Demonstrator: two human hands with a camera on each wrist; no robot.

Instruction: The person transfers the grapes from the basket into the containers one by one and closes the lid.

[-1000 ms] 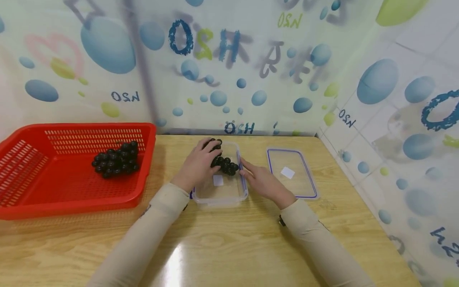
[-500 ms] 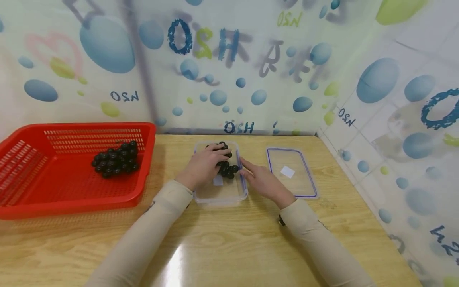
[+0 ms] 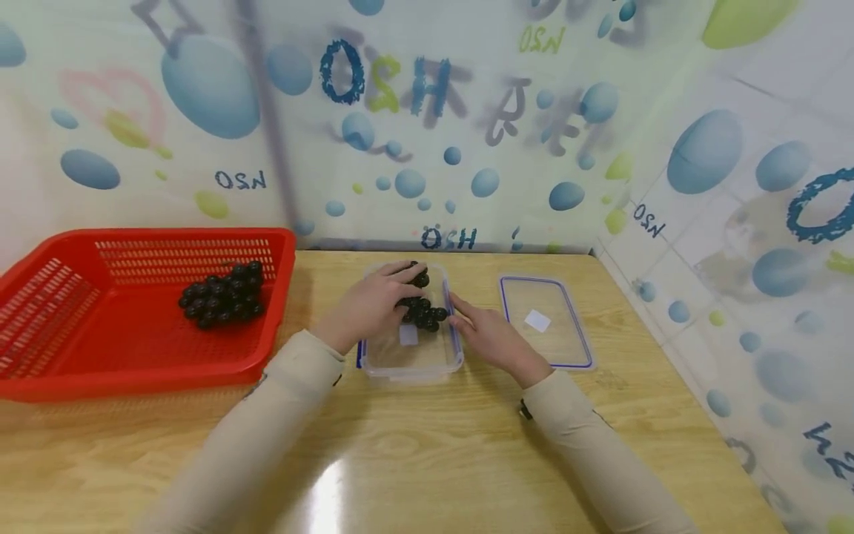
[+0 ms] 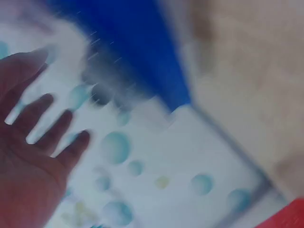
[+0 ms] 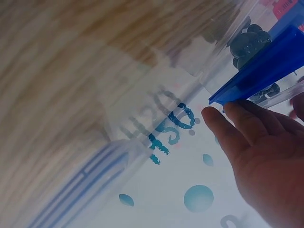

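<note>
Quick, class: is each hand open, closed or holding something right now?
Left hand: open, holding nothing, over the clear plastic container.
Right hand: open, touching the container's blue side flap.

Wood-grain table (image 3: 427, 460) is backed by pale wall covering (image 3: 480, 141). Blue ovals (image 3: 210, 87), mirrored H2O lettering (image 3: 385, 83) and a pink heart (image 3: 159, 111) are printed thereon. Glare (image 3: 326, 493) is reflected on the tabletop's near part.

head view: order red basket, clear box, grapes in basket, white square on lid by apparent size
Largest to smallest:
Red basket
Clear box
Grapes in the basket
White square on the lid
</note>
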